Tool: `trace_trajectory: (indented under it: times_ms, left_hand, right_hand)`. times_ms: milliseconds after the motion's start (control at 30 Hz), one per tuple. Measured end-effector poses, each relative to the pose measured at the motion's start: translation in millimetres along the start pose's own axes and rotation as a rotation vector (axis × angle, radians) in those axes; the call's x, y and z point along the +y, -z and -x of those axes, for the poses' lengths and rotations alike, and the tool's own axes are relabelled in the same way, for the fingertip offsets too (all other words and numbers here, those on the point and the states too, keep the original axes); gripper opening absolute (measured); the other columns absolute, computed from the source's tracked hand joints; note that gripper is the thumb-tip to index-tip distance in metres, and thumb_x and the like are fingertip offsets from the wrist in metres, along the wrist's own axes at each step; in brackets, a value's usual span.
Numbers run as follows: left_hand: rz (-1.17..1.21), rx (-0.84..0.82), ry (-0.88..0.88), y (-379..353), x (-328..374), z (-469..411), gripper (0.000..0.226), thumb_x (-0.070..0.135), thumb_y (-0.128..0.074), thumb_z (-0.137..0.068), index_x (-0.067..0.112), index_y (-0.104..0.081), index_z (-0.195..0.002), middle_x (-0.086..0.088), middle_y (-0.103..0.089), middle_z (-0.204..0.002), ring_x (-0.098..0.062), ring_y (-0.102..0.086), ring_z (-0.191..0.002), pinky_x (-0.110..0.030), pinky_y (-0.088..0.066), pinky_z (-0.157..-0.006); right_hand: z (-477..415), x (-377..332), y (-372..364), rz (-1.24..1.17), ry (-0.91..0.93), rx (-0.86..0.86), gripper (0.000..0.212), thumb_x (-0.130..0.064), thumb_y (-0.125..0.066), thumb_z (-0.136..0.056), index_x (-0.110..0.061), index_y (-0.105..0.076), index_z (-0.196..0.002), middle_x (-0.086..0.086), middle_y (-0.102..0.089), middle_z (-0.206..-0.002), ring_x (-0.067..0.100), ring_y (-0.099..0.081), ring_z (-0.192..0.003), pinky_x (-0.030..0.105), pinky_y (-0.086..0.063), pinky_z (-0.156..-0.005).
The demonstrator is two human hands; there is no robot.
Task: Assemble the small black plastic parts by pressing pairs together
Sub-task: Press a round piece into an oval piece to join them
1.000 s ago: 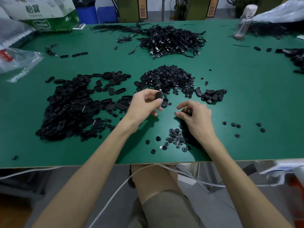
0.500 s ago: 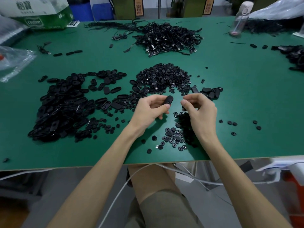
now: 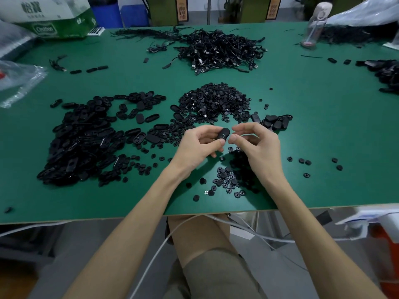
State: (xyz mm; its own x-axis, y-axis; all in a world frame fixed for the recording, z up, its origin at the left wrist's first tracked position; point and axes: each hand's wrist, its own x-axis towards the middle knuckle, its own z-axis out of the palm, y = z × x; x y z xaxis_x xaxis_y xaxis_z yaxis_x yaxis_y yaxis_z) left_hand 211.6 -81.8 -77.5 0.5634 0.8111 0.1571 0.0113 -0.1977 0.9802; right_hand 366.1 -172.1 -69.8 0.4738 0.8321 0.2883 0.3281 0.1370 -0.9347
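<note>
My left hand (image 3: 200,145) holds a black oval part (image 3: 223,134) between thumb and fingers, a little above the green table (image 3: 323,130). My right hand (image 3: 257,145) hovers just right of it with curled fingers, thumb and forefinger tips almost at the oval part. Whatever they pinch is hidden. A heap of black oval shells (image 3: 86,137) lies to the left. Behind my hands is a mound of small round black parts (image 3: 216,102). A small scatter of round parts (image 3: 226,182) sits under my right wrist.
A few joined oval pieces (image 3: 275,121) lie behind my right hand. A tangle of black cables (image 3: 220,50) fills the far middle. Far right stands a clear bottle (image 3: 313,24), with loose round parts (image 3: 302,161) nearer. A green box (image 3: 54,20) and plastic bags (image 3: 19,80) sit left. White cables (image 3: 216,221) hang below the table's edge.
My right hand lifted off the small scatter of round parts and came up beside the left. The left hand turned the oval part and drew it slightly nearer.
</note>
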Motion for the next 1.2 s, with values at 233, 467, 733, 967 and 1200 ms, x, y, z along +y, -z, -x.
trace_trajectory:
  times_ms: [233,467,733,967,1200]
  left_hand:
    - [0.041,-0.008,-0.028,-1.1,3.3,1.8,0.041,-0.003,-0.073,-0.092,0.009,-0.065,-0.131,-0.020,-0.071,-0.102,-0.025,-0.077,-0.079,-0.026,-0.057,-0.063]
    - [0.090,0.027,0.000,0.0,2.6,1.8,0.036,0.001,-0.076,-0.090,0.001,-0.065,-0.125,-0.017,-0.075,-0.098,-0.027,-0.078,-0.084,-0.031,-0.063,-0.067]
    - [0.120,0.087,0.034,-1.3,-0.5,-0.2,0.022,0.000,-0.067,-0.097,-0.003,-0.067,-0.119,-0.021,-0.077,-0.097,-0.028,-0.078,-0.087,-0.028,-0.062,-0.066]
    - [0.103,0.099,0.029,-0.6,-2.6,-0.7,0.020,0.001,-0.068,-0.097,0.001,-0.069,-0.117,-0.018,-0.078,-0.095,-0.024,-0.077,-0.083,-0.028,-0.061,-0.065]
    - [0.022,0.087,0.000,0.0,-4.2,-1.8,0.023,-0.001,-0.070,-0.094,0.006,-0.073,-0.115,-0.013,-0.078,-0.099,-0.014,-0.073,-0.081,-0.026,-0.058,-0.065]
  right_hand:
    - [-0.5,1.6,0.5,-0.027,0.031,-0.051,0.015,-0.005,-0.078,-0.089,-0.011,-0.075,-0.103,0.000,-0.077,-0.098,0.017,-0.075,-0.085,0.034,-0.060,-0.084]
    - [-0.3,2.1,0.0,-0.062,0.025,-0.069,0.019,-0.002,-0.077,-0.089,-0.010,-0.073,-0.106,0.002,-0.076,-0.100,0.015,-0.075,-0.087,0.030,-0.060,-0.084]
    - [-1.4,3.3,-0.5,-0.052,0.020,-0.054,0.022,-0.002,-0.077,-0.089,-0.012,-0.073,-0.108,0.003,-0.076,-0.099,0.016,-0.075,-0.086,0.030,-0.060,-0.083]
    - [-1.6,3.8,-0.2,-0.028,0.027,-0.071,0.021,-0.002,-0.074,-0.091,-0.016,-0.076,-0.107,0.000,-0.074,-0.097,0.018,-0.073,-0.086,0.029,-0.058,-0.082]
    - [-1.2,4.7,-1.7,0.092,0.063,-0.083,0.023,-0.007,-0.064,-0.098,-0.022,-0.079,-0.108,0.001,-0.069,-0.100,0.008,-0.064,-0.088,0.026,-0.051,-0.084]
